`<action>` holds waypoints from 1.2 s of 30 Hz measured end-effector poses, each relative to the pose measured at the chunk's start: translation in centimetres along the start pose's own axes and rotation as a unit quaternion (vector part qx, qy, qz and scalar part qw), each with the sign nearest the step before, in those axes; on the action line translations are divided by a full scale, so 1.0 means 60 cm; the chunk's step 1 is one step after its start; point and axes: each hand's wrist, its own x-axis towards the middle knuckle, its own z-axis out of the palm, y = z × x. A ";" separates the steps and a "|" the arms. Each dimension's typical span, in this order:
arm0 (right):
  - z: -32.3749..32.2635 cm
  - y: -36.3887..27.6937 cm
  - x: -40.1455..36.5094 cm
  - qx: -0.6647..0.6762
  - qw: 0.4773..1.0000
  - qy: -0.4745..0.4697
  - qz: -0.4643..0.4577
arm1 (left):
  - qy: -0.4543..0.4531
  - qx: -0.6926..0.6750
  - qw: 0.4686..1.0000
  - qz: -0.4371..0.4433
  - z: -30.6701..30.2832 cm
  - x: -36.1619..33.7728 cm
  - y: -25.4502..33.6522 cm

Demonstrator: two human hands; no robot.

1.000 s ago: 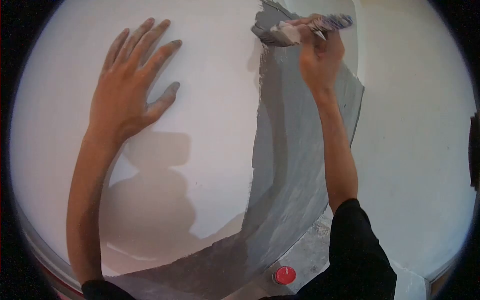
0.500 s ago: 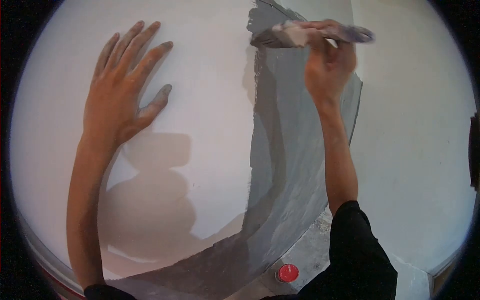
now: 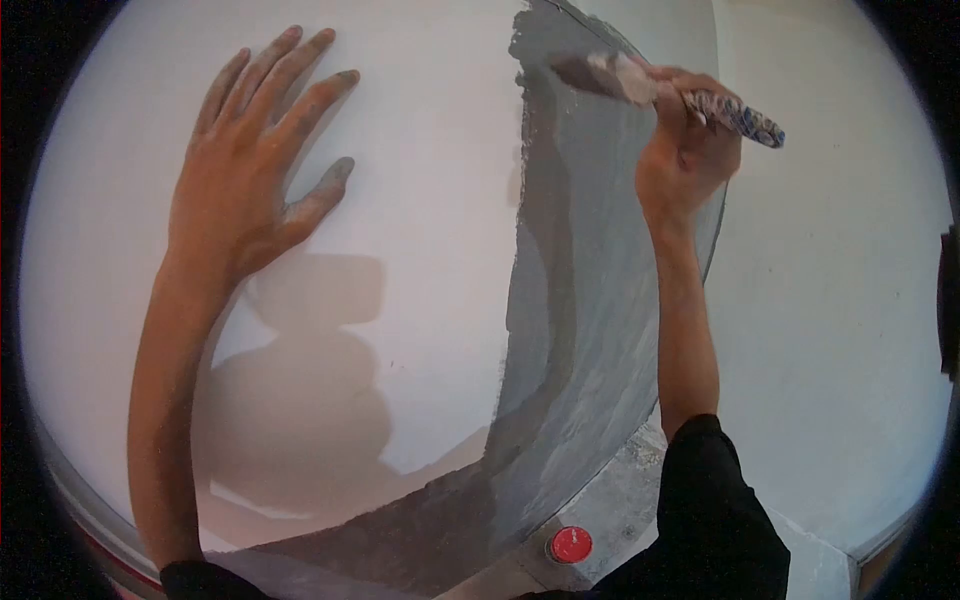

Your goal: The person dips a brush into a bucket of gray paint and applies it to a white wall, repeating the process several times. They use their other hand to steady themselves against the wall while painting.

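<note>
My left hand (image 3: pixel 245 165) lies spread against the white wall (image 3: pixel 430 250), with grey smears on its thumb and index fingertip. At the upper right, my right hand (image 3: pixel 690 150) grips a paintbrush (image 3: pixel 625 78) by its patterned handle. The bristles are dark, slightly blurred, and point left over the grey painted band (image 3: pixel 590 200). This band runs down the right part of the wall and curves along its bottom, with a ragged edge against the white.
A small container with a red top (image 3: pixel 570 545) stands on the grey floor (image 3: pixel 625 490) below. Another pale wall (image 3: pixel 820 300) meets the painted one at the right. A shadow of head and shoulders falls on the white wall.
The brush has swung off the band's left edge to the right, its handle end now tilted lower. My left hand keeps its spread pose; the view has shifted slightly.
</note>
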 end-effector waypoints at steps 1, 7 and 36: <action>0.000 0.004 0.007 -0.042 0.999 -0.013 -0.028 | 0.004 0.002 1.000 0.002 -0.001 0.001 -0.003; 0.007 -0.005 -0.070 0.095 0.982 -0.153 -0.063 | -0.003 0.003 1.000 0.001 0.001 0.000 -0.001; -0.022 -0.017 -0.107 0.065 0.975 -0.200 -0.065 | 0.005 0.028 0.999 0.027 -0.001 0.000 -0.008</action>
